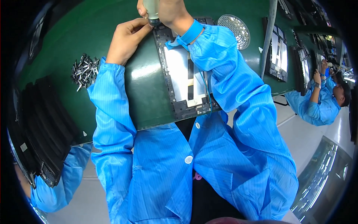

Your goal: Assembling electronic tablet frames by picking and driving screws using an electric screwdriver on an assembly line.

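An electric screwdriver (151, 8) with a pale body and black collar is gripped in my right hand (172, 14). It points down at the far left corner of an opened tablet-like device (176, 61) with silver panels and a black frame. My left hand (127, 40) is at that same corner, thumb and fingers pinched together beside the screwdriver's tip. Whatever the pinch holds is hidden. A blue wrist strap (191, 33) circles my right wrist, and its thin cord crosses the device. My right forearm covers part of the device's right side.
Left on the green table (145, 100) lies a pile of small black and silver parts (85, 71). Black panels (43, 123) are stacked at the left edge. Beyond my right arm are a round dish of small shiny pieces (234, 33), a grey pole (269, 37) and another opened device (276, 54). Co-workers sit on both sides.
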### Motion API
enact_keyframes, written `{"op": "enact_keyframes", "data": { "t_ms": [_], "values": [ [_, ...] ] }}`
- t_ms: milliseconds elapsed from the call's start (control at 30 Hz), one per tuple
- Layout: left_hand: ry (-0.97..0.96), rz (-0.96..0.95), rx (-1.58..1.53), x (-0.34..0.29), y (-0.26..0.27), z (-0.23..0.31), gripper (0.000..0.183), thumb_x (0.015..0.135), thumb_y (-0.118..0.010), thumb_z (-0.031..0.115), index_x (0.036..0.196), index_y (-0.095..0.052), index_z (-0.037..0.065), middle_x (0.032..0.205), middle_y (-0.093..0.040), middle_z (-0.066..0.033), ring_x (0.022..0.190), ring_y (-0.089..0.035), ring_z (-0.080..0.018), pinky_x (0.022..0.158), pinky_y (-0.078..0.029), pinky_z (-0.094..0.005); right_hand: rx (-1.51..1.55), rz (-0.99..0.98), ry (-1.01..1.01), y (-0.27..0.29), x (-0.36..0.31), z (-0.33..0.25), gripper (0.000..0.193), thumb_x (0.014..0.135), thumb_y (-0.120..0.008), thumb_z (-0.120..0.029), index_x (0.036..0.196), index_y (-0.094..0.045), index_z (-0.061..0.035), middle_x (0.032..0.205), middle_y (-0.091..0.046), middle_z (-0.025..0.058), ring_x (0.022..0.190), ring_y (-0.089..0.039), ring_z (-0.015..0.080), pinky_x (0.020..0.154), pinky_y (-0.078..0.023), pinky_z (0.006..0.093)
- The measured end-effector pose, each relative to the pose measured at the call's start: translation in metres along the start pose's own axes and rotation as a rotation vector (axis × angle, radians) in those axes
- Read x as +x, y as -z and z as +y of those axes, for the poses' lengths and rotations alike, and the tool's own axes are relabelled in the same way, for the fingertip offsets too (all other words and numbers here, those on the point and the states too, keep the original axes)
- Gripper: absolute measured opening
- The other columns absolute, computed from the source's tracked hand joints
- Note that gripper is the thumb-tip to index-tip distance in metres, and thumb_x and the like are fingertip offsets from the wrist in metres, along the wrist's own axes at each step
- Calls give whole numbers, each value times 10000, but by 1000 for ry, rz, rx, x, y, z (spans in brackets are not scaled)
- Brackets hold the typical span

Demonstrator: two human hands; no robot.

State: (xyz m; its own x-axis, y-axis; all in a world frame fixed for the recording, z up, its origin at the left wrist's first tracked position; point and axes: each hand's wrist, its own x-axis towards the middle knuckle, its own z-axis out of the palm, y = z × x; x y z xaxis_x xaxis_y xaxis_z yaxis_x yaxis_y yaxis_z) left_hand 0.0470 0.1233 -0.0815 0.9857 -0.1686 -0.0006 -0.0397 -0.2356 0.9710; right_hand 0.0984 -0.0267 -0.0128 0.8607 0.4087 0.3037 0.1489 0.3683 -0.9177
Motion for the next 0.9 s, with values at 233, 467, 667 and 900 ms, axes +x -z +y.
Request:
{"op": "enact_keyframes", "data": {
  "t_ms": [233,467,667,900],
  "values": [
    [-17,23,-31,0,-1,-3,202,945,-679,113,1063,-707,-49,911,-704,-35,844,-602,-78,770,-487,-233,-267,124,302,-15,9,10,218,875,-785,-179,925,-651,-15,749,-634,8,686,-580,86,617,-489,278],
    [22,35,-12,-2,-1,1,231,943,-687,121,1102,-712,-45,953,-726,-60,862,-614,-85,792,-492,-232,-334,137,276,-26,3,-7,221,893,-750,-183,874,-615,-10,712,-620,15,658,-564,89,584,-470,292],
    [-7,17,2,1,-1,0,264,952,-694,142,1147,-711,-35,986,-731,-62,889,-627,-93,816,-501,-237,-314,141,305,-11,4,5,216,903,-740,-186,869,-613,-13,700,-615,15,619,-549,85,552,-449,285],
    [5,7,-36,0,-3,3,262,959,-685,135,1172,-717,-13,1034,-741,-72,974,-648,-113,906,-502,-249,-71,151,132,-3,2,-20,156,935,-702,-140,1029,-683,-17,636,-611,14,466,-538,73,424,-404,242]
  ]
}}
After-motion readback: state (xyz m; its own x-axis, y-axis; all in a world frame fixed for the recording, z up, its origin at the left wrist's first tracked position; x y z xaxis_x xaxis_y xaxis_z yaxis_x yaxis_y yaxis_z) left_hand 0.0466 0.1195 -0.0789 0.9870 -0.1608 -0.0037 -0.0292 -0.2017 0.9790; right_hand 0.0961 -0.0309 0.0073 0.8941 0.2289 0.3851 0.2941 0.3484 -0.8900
